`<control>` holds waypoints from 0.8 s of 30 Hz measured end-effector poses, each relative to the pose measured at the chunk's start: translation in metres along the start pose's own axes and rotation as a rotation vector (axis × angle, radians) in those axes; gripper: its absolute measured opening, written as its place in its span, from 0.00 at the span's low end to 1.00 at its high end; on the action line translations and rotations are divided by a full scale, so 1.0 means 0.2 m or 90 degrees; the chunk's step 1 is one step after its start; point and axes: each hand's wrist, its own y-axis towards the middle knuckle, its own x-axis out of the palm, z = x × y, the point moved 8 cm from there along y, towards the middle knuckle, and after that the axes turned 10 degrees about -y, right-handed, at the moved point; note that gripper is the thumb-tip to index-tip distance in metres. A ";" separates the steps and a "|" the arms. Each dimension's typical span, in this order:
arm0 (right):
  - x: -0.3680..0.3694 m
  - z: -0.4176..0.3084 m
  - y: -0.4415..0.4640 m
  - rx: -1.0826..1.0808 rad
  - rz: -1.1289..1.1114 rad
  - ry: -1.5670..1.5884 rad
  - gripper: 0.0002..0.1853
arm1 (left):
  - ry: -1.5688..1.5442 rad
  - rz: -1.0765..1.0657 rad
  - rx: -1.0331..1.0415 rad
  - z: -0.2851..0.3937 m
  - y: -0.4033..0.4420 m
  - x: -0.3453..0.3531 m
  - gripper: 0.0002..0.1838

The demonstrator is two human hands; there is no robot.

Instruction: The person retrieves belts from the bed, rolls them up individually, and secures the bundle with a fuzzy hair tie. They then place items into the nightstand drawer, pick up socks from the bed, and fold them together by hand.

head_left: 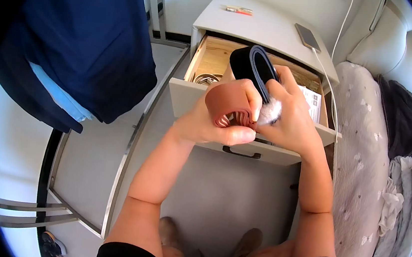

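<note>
In front of the open drawer [182, 96], my left hand [199, 123] is closed round a brown belt [226, 98] rolled into a coil, its layered edges showing. Close beside it, my right hand [295, 115] grips a black folded band [245, 65] with a bluish edge, which loops up above the fingers. A fluffy white piece [270, 111] sits between the two hands, against the right fingers; what it belongs to is hidden. Inside the drawer lie a light-coloured coiled belt [206, 79] and a white printed box [313, 102], partly covered by my hands.
On the white nightstand [273, 17] lie a phone [307, 37] with a white cable and a small red-and-white item [239, 10]. Dark blue clothes [84, 40] hang at left over a metal rack [124, 162]. A bed [358, 159] with a dark bag [398, 121] stands at right.
</note>
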 end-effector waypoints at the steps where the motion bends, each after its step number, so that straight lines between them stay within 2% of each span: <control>1: 0.00 -0.01 -0.02 -0.009 -0.005 0.015 0.23 | -0.025 0.023 -0.018 0.00 0.00 0.00 0.11; 3: 0.01 -0.02 -0.05 -0.029 -0.016 0.043 0.23 | -0.076 0.071 -0.050 -0.01 -0.01 0.01 0.11; 5: -0.01 -0.03 -0.07 -0.042 0.010 0.048 0.21 | -0.122 0.109 0.041 -0.03 0.00 -0.02 0.11; 8: -0.04 -0.03 -0.12 -0.102 0.053 0.084 0.21 | -0.385 0.158 0.009 -0.10 0.00 -0.06 0.10; 11: -0.05 -0.04 -0.17 -0.158 0.158 0.048 0.22 | -0.422 0.170 -0.031 -0.09 0.00 -0.04 0.09; 16: -0.16 -0.12 -0.25 -0.216 0.378 -0.090 0.15 | -0.476 0.189 -0.103 -0.12 -0.01 -0.03 0.10; 19: -0.15 -0.04 -0.23 -0.080 0.340 0.110 0.16 | -0.515 0.168 -0.111 -0.12 -0.01 -0.01 0.11; 21: -0.15 -0.09 -0.24 -0.134 0.371 0.180 0.19 | -0.537 0.138 -0.118 -0.10 0.00 0.03 0.11; 24: -0.19 -0.23 -0.32 -0.268 0.333 0.192 0.22 | -0.528 0.118 -0.118 -0.07 -0.02 0.07 0.12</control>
